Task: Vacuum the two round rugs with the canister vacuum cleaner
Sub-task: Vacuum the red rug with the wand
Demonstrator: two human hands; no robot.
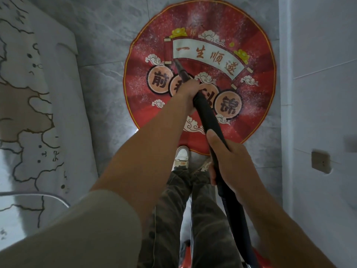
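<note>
One head-worn wide-angle camera looks steeply down and forward at the red round rug (141, 93), mid-frame. Nearer than the rug, the left hand (188, 91) and right hand (228, 163), gripping the black vacuum tube (208, 117), loom close beneath the lens.

Left hand (188, 91) grips the wand (183, 73), fingers out of sight behind it; it covers two round medallions on the red rug (257, 105). Nozzle tip too dark and small to make out. Hose (209, 117), gripped by the right hand (228, 161), runs off the bottom edge. Right shoe (201, 167) half hidden behind the hose. Red shape (259, 255) blurred, unidentified. Wall fitting (320, 161) blurred. Patterned cloth (29, 113) cut off at left.
</note>
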